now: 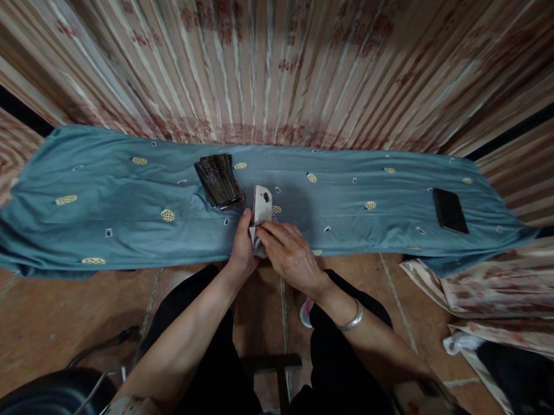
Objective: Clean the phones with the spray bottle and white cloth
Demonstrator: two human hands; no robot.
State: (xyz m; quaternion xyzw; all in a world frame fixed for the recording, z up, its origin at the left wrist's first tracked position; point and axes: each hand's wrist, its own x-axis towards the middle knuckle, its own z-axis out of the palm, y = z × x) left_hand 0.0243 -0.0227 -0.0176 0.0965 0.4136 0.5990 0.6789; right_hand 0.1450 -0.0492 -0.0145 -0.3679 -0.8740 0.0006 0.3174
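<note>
Left hand (243, 246) grips white phone (262, 205); right hand (288, 252) presses cloth (258, 244) against it.

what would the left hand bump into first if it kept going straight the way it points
Probably the stack of dark phones on the blue cloth. The left hand, gripping the white phone, points up and slightly left; depth is unclear, so it may pass just beside it.

Your hands (268, 247) cover the lower end of the white phone (262, 204) and most of the pale cloth (257, 243) beneath it. The stack of dark phones (219, 180) is too small to count. The small motifs on the blue bench (98, 206) cover stay illegible.
</note>
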